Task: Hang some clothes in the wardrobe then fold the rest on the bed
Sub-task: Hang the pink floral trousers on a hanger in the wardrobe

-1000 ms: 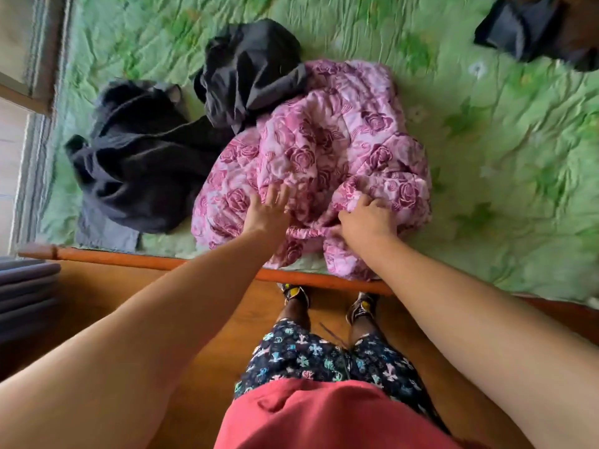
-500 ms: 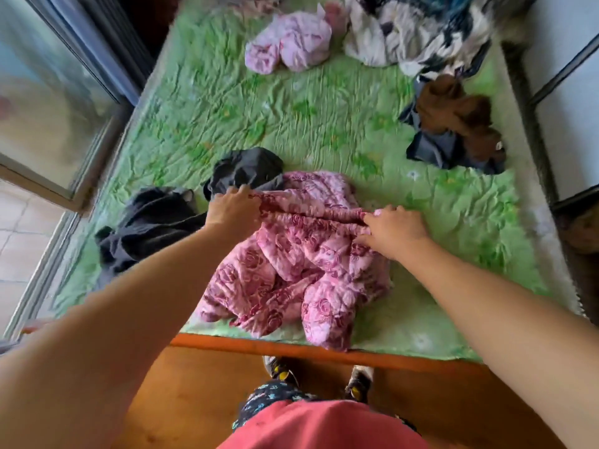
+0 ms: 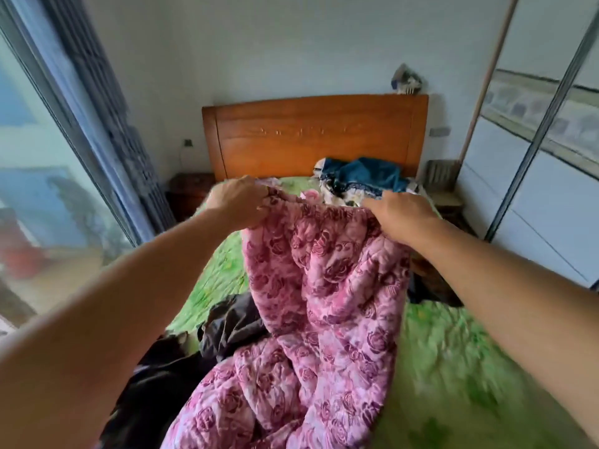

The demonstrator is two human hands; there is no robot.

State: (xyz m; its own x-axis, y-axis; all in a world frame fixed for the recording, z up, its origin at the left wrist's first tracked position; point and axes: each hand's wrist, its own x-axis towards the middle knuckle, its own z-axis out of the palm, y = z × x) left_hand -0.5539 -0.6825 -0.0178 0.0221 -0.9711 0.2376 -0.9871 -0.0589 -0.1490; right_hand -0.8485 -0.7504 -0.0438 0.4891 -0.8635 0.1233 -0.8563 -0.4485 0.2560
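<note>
Left hand (image 3: 238, 202) and right hand (image 3: 397, 212) each grip the top edge of the pink quilted garment (image 3: 324, 286). It hangs between and below them, with its lower part on the bed (image 3: 453, 367).

Judged step: shaking it open.

Next: 1 choice, either lay it flat to fold or carry it to the wardrobe (image 3: 534, 189) right of the right hand.

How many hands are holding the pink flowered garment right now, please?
2. The left hand grips the top edge of the pink flowered garment on the left; the right hand grips that edge on the right. Neither is hidden.
</note>
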